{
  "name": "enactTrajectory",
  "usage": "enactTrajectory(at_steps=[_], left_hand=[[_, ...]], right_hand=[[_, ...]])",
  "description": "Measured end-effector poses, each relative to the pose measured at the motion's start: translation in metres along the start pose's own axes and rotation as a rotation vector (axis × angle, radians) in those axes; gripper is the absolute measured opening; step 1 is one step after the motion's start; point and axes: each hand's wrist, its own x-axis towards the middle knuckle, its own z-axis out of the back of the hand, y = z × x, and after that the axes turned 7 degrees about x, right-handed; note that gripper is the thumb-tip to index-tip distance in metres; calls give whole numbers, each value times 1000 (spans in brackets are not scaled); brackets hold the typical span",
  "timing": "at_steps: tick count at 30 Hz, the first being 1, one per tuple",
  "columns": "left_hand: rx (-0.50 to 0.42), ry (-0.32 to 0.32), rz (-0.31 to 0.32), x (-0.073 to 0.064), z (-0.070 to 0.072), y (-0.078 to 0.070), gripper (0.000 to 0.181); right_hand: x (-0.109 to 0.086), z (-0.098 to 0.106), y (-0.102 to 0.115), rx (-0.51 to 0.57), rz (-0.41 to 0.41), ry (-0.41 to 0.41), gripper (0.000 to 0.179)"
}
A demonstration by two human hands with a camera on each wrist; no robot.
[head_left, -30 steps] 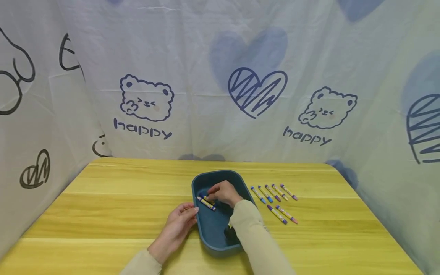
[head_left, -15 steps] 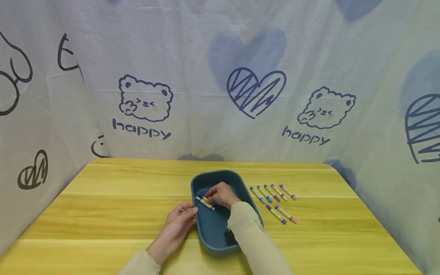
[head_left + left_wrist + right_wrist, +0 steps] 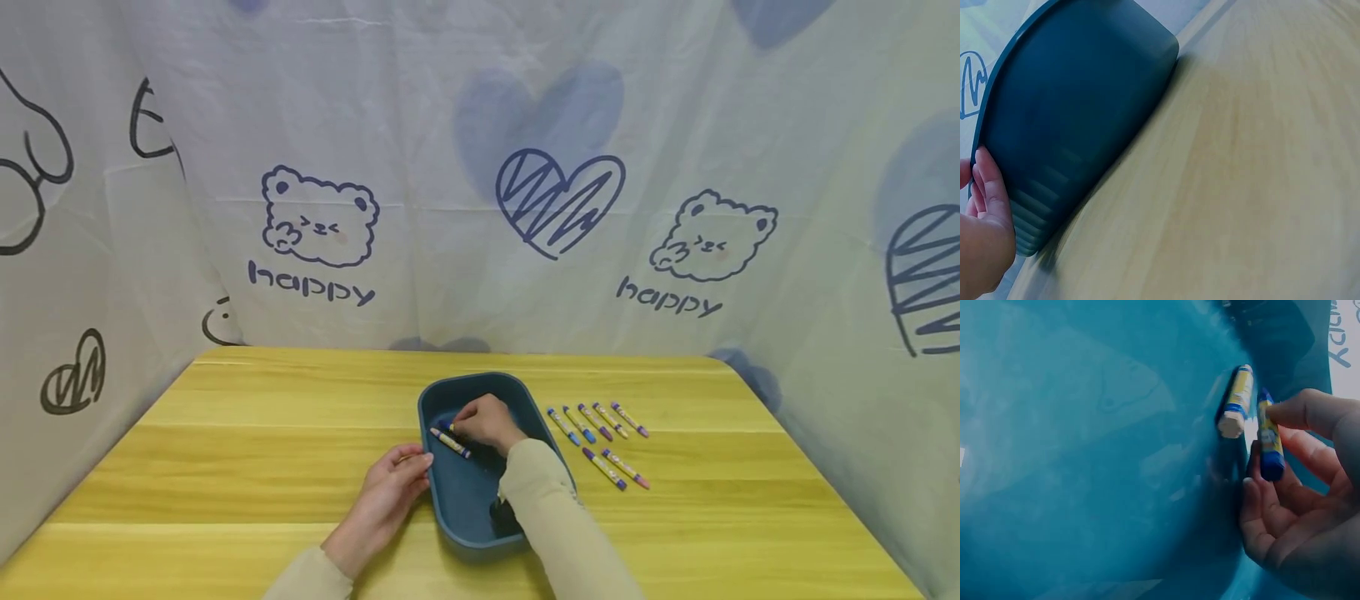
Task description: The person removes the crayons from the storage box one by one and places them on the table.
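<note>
A dark blue-green plastic bin (image 3: 468, 500) stands near the middle of the table. My left hand (image 3: 393, 483) holds its left wall, thumb at the rim and fingers along the outside, as the left wrist view also shows. Inside the bin, my right hand (image 3: 1304, 481) pinches a blue crayon (image 3: 1270, 444) with a yellow wrapper between thumb and fingers. Right beside it, a pale-tipped crayon (image 3: 1239, 403) lies on the bin floor; in the head view this crayon (image 3: 451, 443) slants near the left wall. The right hand partly hides the pinched crayon in the head view.
To the right of the bin, several crayons (image 3: 595, 422) lie side by side on the wooden table (image 3: 247, 467). Two more crayons (image 3: 604, 468) lie just in front of that row. A printed cloth (image 3: 435, 250) hangs behind the table.
Within the bin, the pinched crayon has shifted slightly, and less of its yellow wrapper shows in the head view. The left hand, bin and table crayons stay put.
</note>
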Motion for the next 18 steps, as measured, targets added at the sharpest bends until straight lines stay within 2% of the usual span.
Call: enactTrajectory(at_steps=[7,18], left_hand=[[10,6,-3,0,1,0,13],[10,6,5,-1,0,-1,15]], right_hand=[[0,10,6,4,18,-30,10],[-6,38,28,51,43,-1,12]])
